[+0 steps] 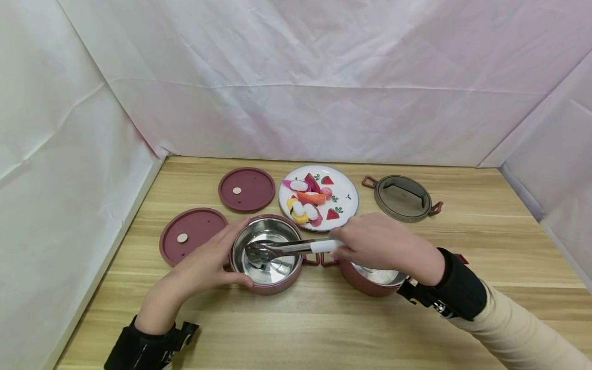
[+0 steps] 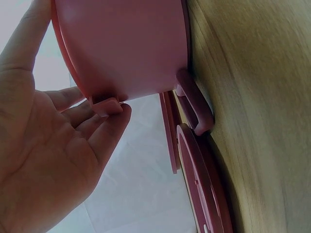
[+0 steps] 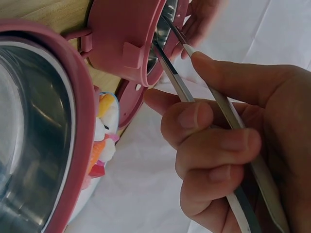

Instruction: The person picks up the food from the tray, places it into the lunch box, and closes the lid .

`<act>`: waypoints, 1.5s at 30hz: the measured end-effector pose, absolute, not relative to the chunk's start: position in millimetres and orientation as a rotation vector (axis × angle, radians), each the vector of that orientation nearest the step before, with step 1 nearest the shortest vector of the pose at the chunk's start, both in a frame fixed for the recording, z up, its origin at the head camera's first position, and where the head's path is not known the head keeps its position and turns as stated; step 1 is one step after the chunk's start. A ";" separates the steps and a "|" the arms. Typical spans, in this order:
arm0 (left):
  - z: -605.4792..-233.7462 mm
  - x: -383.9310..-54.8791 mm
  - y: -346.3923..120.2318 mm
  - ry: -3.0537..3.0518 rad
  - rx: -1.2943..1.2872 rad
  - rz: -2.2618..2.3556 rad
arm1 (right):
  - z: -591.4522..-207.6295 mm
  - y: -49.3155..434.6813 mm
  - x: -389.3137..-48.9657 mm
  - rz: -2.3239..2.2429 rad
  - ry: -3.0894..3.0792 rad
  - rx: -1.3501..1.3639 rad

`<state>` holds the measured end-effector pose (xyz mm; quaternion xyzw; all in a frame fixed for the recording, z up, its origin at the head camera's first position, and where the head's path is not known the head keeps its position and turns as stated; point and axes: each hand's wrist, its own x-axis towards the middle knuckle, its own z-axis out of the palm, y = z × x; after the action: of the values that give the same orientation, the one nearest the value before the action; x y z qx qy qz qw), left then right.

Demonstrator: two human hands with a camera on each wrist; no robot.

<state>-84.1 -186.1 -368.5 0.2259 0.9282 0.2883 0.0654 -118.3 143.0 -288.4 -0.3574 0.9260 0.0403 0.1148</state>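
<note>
My left hand (image 1: 206,262) holds the side of a dusky-red pot (image 1: 267,290) with a shiny steel inside, thumb and fingers spread around its rim. In the left wrist view the fingertips (image 2: 119,114) touch a small tab at the pot's rim. Steel tongs (image 1: 293,248) with white handles are gripped in my right hand (image 1: 376,241). Their tips are inside the left pot's opening, slightly apart in the right wrist view. Beneath my right forearm stands a second dusky-red pot (image 1: 365,281), partly covered by the hand in the head view.
Behind the pots sits a white plate (image 1: 348,198) bearing several colourful toy food pieces (image 1: 311,198). Two dark red round lids (image 1: 247,189) lie at the left, one of them (image 1: 199,228) close by my left hand. A glass lid (image 1: 402,198) with side handles lies back right. White cloth walls (image 1: 296,123) enclose the table.
</note>
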 end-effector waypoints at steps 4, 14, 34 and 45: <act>-368.7 -84.2 -186.0 2.801 0.679 0.867 | -288.6 142.1 -118.5 0.126 2.708 -1.041; -368.5 -84.6 -186.1 2.801 0.687 0.875 | -286.1 146.0 -118.1 0.099 2.731 -1.069; -370.1 -85.0 -186.7 2.798 0.706 0.875 | -286.3 154.1 -116.6 0.076 2.787 -1.070; -368.3 -84.2 -186.0 2.799 0.692 0.861 | -286.1 159.5 -118.4 0.046 2.800 -1.036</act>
<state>-84.2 -186.0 -368.3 0.2295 0.9281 0.2855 0.0663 -118.4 159.5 -286.1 -0.3458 0.9349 0.0153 0.0780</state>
